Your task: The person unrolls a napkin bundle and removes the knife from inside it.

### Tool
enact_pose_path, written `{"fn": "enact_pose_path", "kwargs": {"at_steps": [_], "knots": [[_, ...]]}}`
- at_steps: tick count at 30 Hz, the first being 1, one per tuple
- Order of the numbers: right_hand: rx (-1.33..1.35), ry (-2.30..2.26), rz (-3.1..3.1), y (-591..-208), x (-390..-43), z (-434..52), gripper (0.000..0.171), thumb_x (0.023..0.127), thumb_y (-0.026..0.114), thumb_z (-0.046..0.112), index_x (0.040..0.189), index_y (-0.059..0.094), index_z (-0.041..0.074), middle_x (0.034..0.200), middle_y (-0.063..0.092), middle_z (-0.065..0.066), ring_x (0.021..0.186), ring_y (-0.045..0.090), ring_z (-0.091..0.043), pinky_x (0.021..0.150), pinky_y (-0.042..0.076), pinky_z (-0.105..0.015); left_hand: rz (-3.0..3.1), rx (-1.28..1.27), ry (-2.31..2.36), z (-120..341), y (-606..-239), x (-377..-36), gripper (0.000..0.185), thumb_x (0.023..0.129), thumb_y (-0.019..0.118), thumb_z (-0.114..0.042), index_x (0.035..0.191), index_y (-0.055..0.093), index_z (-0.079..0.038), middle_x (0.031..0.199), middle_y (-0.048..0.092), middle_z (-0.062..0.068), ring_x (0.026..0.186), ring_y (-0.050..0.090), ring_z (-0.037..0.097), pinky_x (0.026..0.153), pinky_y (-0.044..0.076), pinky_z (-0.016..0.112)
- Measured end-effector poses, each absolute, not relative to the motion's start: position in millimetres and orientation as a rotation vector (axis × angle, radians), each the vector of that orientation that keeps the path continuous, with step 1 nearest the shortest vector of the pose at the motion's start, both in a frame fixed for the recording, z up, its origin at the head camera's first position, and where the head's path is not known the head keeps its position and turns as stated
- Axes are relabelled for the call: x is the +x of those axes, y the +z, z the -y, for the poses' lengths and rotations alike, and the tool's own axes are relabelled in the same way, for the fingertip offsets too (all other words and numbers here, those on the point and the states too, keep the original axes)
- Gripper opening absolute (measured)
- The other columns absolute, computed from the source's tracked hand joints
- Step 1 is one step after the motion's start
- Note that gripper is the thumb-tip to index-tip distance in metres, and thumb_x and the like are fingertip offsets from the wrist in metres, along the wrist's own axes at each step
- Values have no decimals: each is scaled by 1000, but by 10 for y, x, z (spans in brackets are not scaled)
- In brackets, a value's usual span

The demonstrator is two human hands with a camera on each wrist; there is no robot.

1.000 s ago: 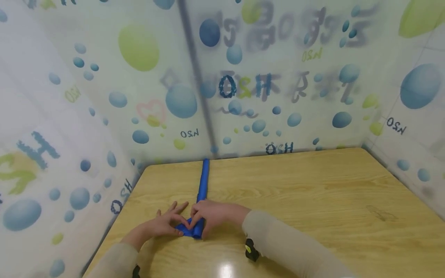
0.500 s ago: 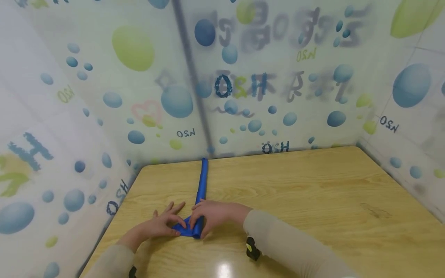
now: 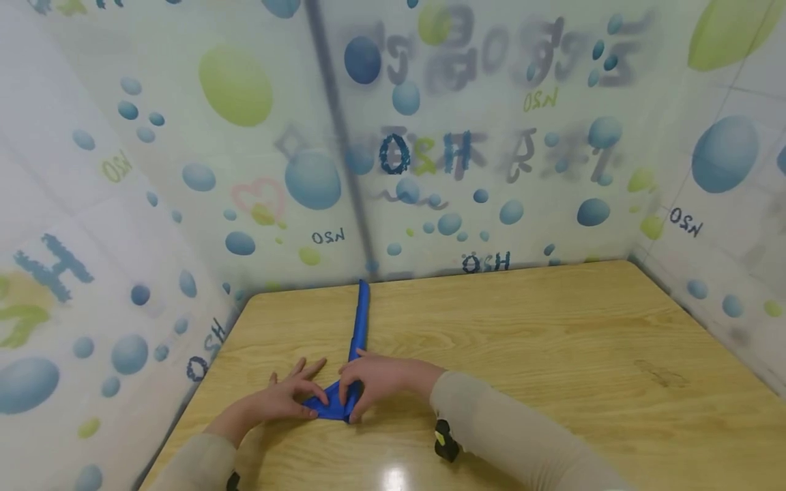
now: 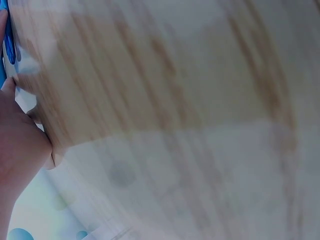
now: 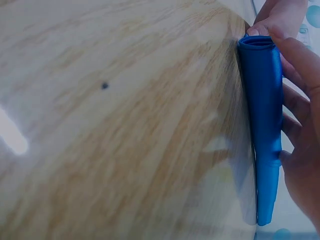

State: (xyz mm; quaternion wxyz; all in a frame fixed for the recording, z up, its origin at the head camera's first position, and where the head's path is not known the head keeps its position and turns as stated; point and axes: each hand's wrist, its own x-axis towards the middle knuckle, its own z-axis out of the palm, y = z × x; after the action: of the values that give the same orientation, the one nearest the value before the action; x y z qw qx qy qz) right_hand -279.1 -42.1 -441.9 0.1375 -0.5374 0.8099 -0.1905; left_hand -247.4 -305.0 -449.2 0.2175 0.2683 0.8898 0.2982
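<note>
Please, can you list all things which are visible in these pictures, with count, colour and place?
blue strip: one, blue, on the table, running from the back edge to the hands, near end folded.
table: one, light wood, fills the foreground.
printed sheets: white with blue and green bubbles, round the table.
wrist device: one, black, under the right sleeve.
left hand: one, fingers on the folded end.
right hand: one, pinches the folded end.

The table is pale wood-grain with a smooth, glossy top. The blue strip looks like finely woven cloth, faintly shiny.
</note>
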Motion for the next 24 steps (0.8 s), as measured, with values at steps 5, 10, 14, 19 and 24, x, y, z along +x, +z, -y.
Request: {"fn": "enact_pose_path", "kwargs": {"at_steps": [5, 10, 14, 19, 24], "knots": [[-1575, -542, -2356, -4399, -2775, 400, 22, 79, 81, 37, 95, 72, 27, 100, 59, 22, 108, 50, 5, 115, 13, -56, -2460, 739, 841, 3052, -4498, -2471, 15, 86, 75, -24, 100, 71, -27, 159, 12, 24, 137, -16, 56, 84, -20, 81], [-1577, -482, -2352, -4383, -2763, 374, 31, 80, 81, 37, 109, 73, 31, 108, 59, 22, 115, 47, 4, 113, 11, -61, -2460, 743, 845, 3055, -4497, -2476, 16, 85, 75, -23, 100, 71, -27, 159, 12, 24, 137, -17, 56, 84, -21, 81], [-1573, -432, -2336, -4402, -2745, 346, 36, 83, 78, 37, 118, 70, 32, 123, 59, 23, 134, 38, -7, 113, 6, -63, -2455, 749, 844, 3049, -4497, -2478, 16, 85, 75, -24, 100, 71, -27, 159, 12, 24, 137, -17, 56, 84, -21, 81], [-1576, -381, -2324, -4417, -2719, 317, 37, 85, 74, 34, 121, 69, 34, 136, 51, 24, 146, 20, -17, 112, 2, -64, -2454, 746, 841, 3049, -4501, -2476, 15, 85, 75, -25, 100, 71, -27, 159, 12, 25, 137, -17, 56, 84, -21, 81], [-1553, -360, -2319, -4415, -2717, 277, 33, 86, 74, 34, 119, 70, 36, 136, 48, 27, 146, 16, -16, 113, 3, -61, -2462, 743, 828, 3046, -4494, -2477, 15, 86, 74, -27, 100, 71, -28, 159, 12, 24, 138, -17, 55, 84, -21, 81]]}}
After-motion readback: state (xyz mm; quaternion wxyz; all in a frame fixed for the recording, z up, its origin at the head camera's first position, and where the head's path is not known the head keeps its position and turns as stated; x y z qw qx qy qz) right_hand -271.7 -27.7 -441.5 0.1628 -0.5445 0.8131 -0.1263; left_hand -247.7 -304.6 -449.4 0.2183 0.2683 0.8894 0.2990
